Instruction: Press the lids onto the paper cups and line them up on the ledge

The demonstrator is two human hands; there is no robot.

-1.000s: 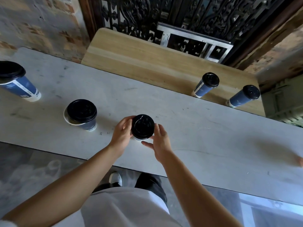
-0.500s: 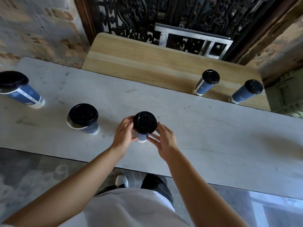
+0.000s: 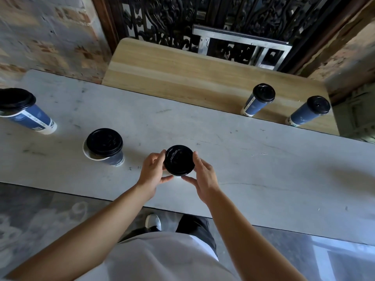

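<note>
Since half a second ago the blue paper cup [image 3: 177, 176] has swung upright beneath its black plastic lid [image 3: 178, 160], so only a sliver of its pale base shows now; both hands have stayed at the rim. The left hand [image 3: 151, 175] curls fingers and thumb round the lid's left edge; the right hand [image 3: 205, 177] pinches the right edge likewise; both grip the lid. The cup is at the grey stone counter [image 3: 263, 169], in front of the pale wooden ledge [image 3: 182, 78] and well short of it; whether the lid is snapped home all round cannot be told from above. A lidded blue cup [image 3: 256, 103] and its neighbour [image 3: 306, 114] stand at the ledge's right end; left of the ledge and nearer the person, a third cup [image 3: 116, 159] wears its lid crooked, white rim showing; a fourth cup [image 3: 30, 118] stands further left.

Risks, as I judge them: uneven pressure could seat one side and pop the other; squeezing the thin paper wall could buckle the rim; lifting by the lid alone toward the ledge could let the cup drop off.
</note>
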